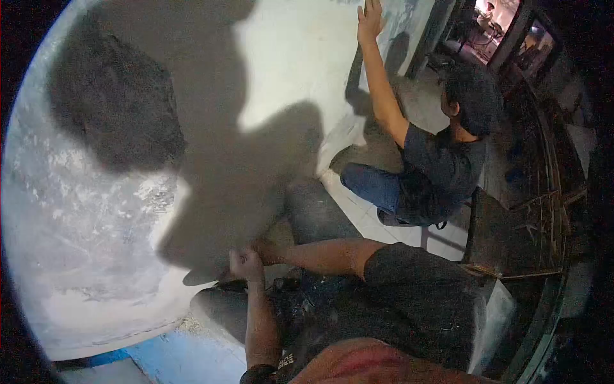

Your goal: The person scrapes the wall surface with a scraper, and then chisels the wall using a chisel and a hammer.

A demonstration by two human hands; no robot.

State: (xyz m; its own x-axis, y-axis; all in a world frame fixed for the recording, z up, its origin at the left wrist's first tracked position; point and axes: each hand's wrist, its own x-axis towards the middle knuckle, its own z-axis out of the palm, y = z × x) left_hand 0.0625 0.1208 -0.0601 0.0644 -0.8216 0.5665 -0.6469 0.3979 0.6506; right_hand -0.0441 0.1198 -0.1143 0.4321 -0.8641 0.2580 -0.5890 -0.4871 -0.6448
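My left hand (246,264) is closed, with its fingers curled in, low in front of the wall. Whatever it holds, if anything, is too dark to make out. My right hand (267,251) reaches in from the right and meets or overlaps the left one; its fingers are mostly hidden and in shadow. Just beyond both hands is the wall (275,70), white in its lit part and patchy grey at the left. Large dark shadows fall across it. My knees are bent beneath my arms.
A co-worker (441,166) in a dark shirt crouches at the right, one raised hand (369,22) against the wall. Pale floor tiles (358,214) lie between us. Dark wooden furniture (518,237) stands at the right. A blue surface (185,358) shows at the bottom.
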